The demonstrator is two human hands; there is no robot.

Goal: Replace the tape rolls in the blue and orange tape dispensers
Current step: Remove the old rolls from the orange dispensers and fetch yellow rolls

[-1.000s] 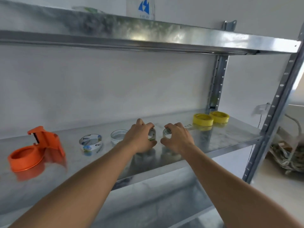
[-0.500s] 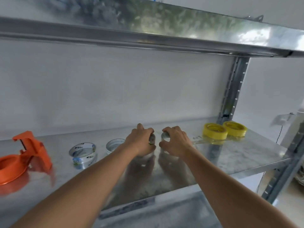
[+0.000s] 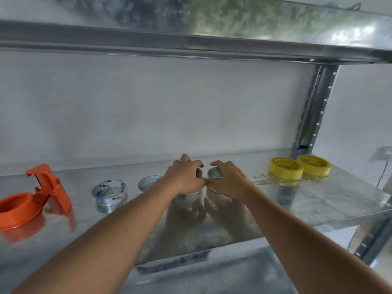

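Both hands are gripping clear tape rolls side by side on the metal shelf.

The left hand (image 3: 184, 178) is curling its fingers over one clear tape roll (image 3: 189, 196) while the right hand (image 3: 228, 181) is clasping a second one (image 3: 214, 174), likely to pick out replacements. The orange tape dispenser (image 3: 31, 200) is lying well apart at the shelf's (image 3: 318, 200) left end, its round holder showing no roll inside. A printed roll (image 3: 108, 190) and another clear roll (image 3: 147, 183) are sitting between it and the hands; two yellow rolls (image 3: 285, 168) are waiting far right. No blue dispenser is showing.
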